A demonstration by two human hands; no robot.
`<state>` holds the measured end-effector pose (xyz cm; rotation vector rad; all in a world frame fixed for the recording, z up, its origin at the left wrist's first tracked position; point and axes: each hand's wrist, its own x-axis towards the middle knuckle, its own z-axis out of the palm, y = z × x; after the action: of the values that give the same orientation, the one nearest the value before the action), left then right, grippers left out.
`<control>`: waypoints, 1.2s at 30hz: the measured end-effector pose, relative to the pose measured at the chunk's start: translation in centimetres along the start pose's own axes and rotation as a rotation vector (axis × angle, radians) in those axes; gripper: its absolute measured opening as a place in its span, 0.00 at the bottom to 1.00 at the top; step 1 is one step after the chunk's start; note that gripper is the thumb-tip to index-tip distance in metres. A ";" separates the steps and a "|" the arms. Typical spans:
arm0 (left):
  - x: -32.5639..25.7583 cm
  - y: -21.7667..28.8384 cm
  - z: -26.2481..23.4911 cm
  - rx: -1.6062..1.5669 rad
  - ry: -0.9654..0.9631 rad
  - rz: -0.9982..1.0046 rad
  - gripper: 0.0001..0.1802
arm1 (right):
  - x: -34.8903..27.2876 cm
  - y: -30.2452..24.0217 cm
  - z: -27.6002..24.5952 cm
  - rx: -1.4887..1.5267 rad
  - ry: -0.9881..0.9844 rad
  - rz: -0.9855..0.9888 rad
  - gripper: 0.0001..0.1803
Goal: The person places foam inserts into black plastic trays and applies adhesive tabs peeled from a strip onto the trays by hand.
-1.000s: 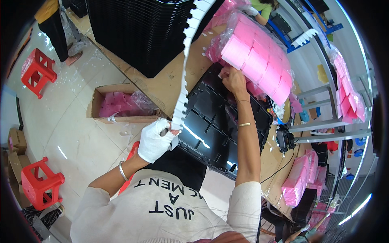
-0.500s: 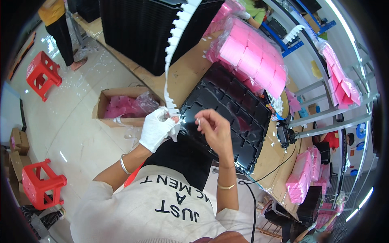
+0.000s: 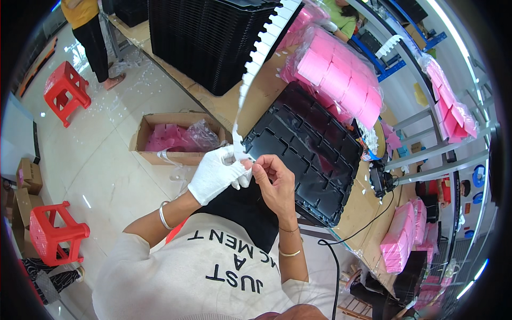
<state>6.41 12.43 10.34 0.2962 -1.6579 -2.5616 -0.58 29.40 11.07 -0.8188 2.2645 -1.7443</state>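
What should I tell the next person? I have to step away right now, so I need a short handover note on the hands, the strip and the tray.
Left hand: gloved, pinching the lower end of the white notched strip, which runs up and away over the bench.
Right hand: bare, fingertips at the same end of the strip, right beside the glove.
Black tray: flat on the bench in front, its pockets look empty.
Pink stacks: bagged, behind the tray.
Cardboard box: on the floor to the left, pink pieces and plastic wrap inside.
Done: strip end gripped in both hands.
Left: nothing from the strip sits in the tray yet.
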 end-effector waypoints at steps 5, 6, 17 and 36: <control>0.3 1.0 0.1 -0.002 0.020 -0.060 0.12 | 0.4 -0.4 -0.1 0.108 -0.031 0.076 0.09; 0.3 1.0 0.0 0.011 0.038 -0.089 0.12 | 0.4 0.0 -0.1 0.109 -0.037 0.081 0.09; 2.1 -2.5 -2.4 -0.047 0.250 -0.108 0.07 | 2.1 -1.6 -1.8 -0.293 -0.133 -0.083 0.06; 2.0 -5.5 -5.0 0.079 0.317 -0.104 0.07 | 7.0 1.3 -3.2 -0.749 -0.268 -0.138 0.05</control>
<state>5.71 9.92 3.09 0.7679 -1.6619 -2.3642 -8.28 28.68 12.17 -1.2590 2.7057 -0.7084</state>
